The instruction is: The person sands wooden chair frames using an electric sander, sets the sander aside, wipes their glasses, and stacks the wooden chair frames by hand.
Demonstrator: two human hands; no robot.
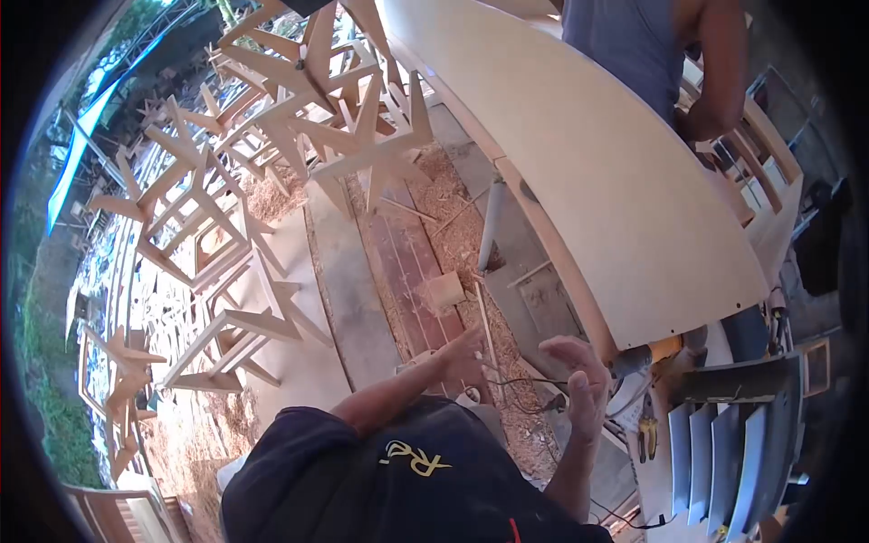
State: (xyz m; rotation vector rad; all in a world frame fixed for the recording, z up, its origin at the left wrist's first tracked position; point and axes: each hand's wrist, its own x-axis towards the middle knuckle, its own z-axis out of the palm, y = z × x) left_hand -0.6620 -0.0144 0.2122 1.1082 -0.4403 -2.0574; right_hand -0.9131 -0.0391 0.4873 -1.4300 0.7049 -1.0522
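My left hand (463, 356) is held out in front of my dark shirt, slightly blurred, its fingers stretched out and nothing visible in them. To its right my right hand (585, 373) is raised, thumb apart from loosely curved fingers, also holding nothing that I can see. It is close to the near end of a long, pale curved wooden panel (625, 190), apart from it as far as I can tell. Below and between the hands runs a dark cable (520, 382) over wood shavings. A small wood block (444, 290) lies on the boards beyond my left hand.
Several unfinished wooden frames (231, 330) with angled legs stand to the left. Another person (625, 41) in a grey sleeveless top is behind the panel. Yellow-handled pliers (647, 438) and several grey curved pieces (724, 457) are at right. Shavings (444, 195) cover the floor.
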